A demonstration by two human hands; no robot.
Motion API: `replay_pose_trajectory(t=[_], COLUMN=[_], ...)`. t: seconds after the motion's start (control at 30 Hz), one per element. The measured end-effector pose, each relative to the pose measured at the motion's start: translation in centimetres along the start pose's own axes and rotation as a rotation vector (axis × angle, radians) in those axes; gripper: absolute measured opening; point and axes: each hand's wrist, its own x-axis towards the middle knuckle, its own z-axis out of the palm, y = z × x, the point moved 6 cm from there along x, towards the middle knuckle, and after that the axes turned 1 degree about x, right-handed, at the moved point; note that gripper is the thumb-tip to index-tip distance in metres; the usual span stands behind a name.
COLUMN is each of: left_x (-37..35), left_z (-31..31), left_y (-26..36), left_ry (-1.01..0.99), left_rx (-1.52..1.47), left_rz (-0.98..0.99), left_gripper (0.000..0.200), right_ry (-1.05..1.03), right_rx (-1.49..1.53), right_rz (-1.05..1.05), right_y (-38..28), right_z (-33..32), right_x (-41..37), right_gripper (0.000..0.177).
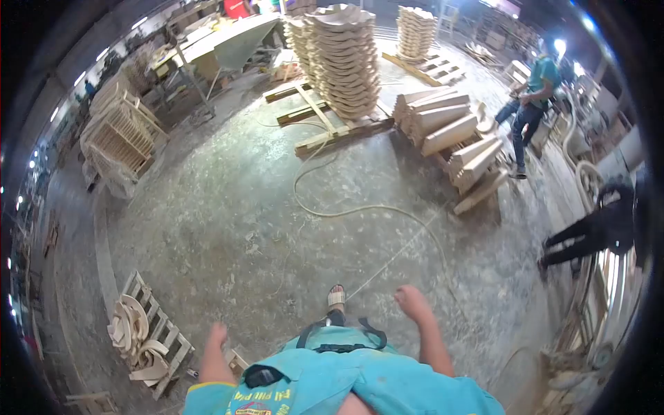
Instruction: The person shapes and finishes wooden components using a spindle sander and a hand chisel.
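Wooden curved pieces (120, 330) lie at nine o'clock from the left hand (218, 333), farther from the right hand (409, 300); both grips look empty, closure unclear.

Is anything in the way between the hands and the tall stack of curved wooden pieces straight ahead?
Yes, low down: a hose snakes over the floor between the hands and the stack. The pallet under the stack also juts out in front. I see nothing upright in between.
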Motion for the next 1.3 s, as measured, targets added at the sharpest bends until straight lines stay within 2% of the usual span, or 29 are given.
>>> replay_pose_trajectory(t=[0.03,0.07,0.1,0.13,0.2,0.23,0.3,0.37,0.43,0.5,0.57,0.6,0.63,0.67,0.7,0.73,0.77,0.8,0.87,0.93,0.97,1.0,1.03,1.07,1.1,1.13,1.17,1.23,1.3], left_x=[4.7,7.6,11.3,10.8,12.9,13.2,15.1,20.1,25.0,33.9,35.8,41.6,40.2,40.5,42.3,42.3,43.9,45.6,52.2,61.7,67.3,73.4,79.7,86.6,93.8,100.8,106.4,119.5,131.1], left_z=[-0.6,-2.8,-3.7,-7.6,-11.6,-13.8,-18.2,-20.3,-21.8,-18.8,-19.9,-13.9,-17.4,-19.1,-18.1,-20.9,-21.4,-22.4,-25.1,-27.7,-29.4,-32.4,-35.0,-37.6,-41.2,-45.8,-52.8,-61.2,-70.1], left_y=[4.7,12.0,18.8,27.5,40.9,46.4,55.3,60.8,63.1,59.4,55.0,47.9,48.1,46.2,42.3,41.2,38.5,37.0,37.8,41.1,43.2,45.8,48.3,51.4,55.7,61.0,67.7,78.3,89.1], left_ry=[0.069,0.039,-0.131,-0.051,-0.185,-0.273,-0.269,-0.229,-0.147,-0.127,-0.259,-0.407,-0.499,-0.553,-0.548,-0.473,-0.468,-0.437,-0.428,-0.453,-0.479,-0.497,-0.518,-0.534,-0.5,-0.42,-0.206,-0.171,-0.101], left_rx=[-0.273,-0.249,-0.32,-0.27,-0.191,-0.123,-0.039,-0.091,-0.268,-0.337,-0.126,0.164,0.175,-0.09,-0.053,-0.08,-0.271,-0.362,-0.41,-0.375,-0.339,-0.293,-0.226,-0.147,-0.1,-0.09,-0.105,-0.2,-0.317], left_rz=[0.007,0.156,0.194,0.356,0.571,0.649,0.749,0.808,0.839,0.58,0.294,0.635,0.646,0.365,0.252,0.045,-0.347,-0.54,-0.579,-0.45,-0.368,-0.287,-0.192,-0.1,-0.028,0.038,0.193,0.266,0.507], left_gripper=[0.045,0.037,0.043,0.04,0.035,0.035,0.036,0.036,0.035,0.033,0.039,0.041,0.042,0.041,0.041,0.039,0.037,0.037,0.037,0.038,0.038,0.038,0.039,0.039,0.039,0.039,0.044,0.043,0.034], right_ry=[-0.036,-0.072,-0.097,-0.076,-0.031,-0.019,0.01,0.025,-0.011,-0.067,-0.057,-0.022,0.037,0.012,-0.031,-0.081,-0.157,-0.227,-0.351,-0.477,-0.326,-0.169,-0.127,-0.116,-0.227,-0.353,-0.426,-0.425,-0.392], right_rx=[0.037,0.073,0.116,0.174,0.321,0.19,-0.089,-0.141,-0.171,-0.275,-0.294,-0.22,-0.158,-0.104,-0.051,0.001,0.015,0.034,0.064,0.149,0.193,0.231,0.108,0.23,0.088,0.078,0.086,0.184,0.278], right_rz=[-0.044,-0.086,-0.133,-0.155,-0.187,-0.17,-0.141,-0.219,-0.266,-0.311,-0.376,-0.47,-0.576,-0.64,-0.703,-0.763,-0.785,-0.804,-0.81,-0.475,-0.431,-0.275,-0.019,0.16,0.405,0.522,0.614,0.809,0.946], right_y=[-2.0,-4.4,-6.4,-8.0,-11.7,-13.1,-15.1,-17.2,-19.6,-24.8,-32.7,-36.3,-40.4,-44.7,-48.9,-52.6,-55.6,-58.6,-62.7,-60.9,-59.1,-54.6,-51.3,-48.6,-39.2,-40.6,-41.3,-43.0,-46.3], right_z=[0.1,-0.1,-1.0,-2.7,-5.5,-6.8,-10.3,-12.4,-14.5,-17.6,-21.9,-23.1,-24.8,-25.8,-26.0,-25.6,-24.3,-22.6,-17.9,-11.4,-9.9,-7.1,-6.6,-6.6,-1.6,-4.1,-4.7,-5.6,-5.8], right_x=[2.2,4.4,7.7,11.1,16.8,20.1,28.4,37.6,48.0,58.0,66.0,69.5,74.0,78.4,82.3,86.3,90.6,95.1,104.4,114.4,117.8,121.0,121.7,120.2,120.0,117.1,116.4,116.8,119.1], right_gripper=[0.032,0.031,0.031,0.03,0.029,0.029,0.028,0.026,0.026,0.025,0.027,0.027,0.028,0.028,0.027,0.027,0.027,0.027,0.031,0.038,0.04,0.04,0.042,0.043,0.038,0.041,0.041,0.04,0.04])
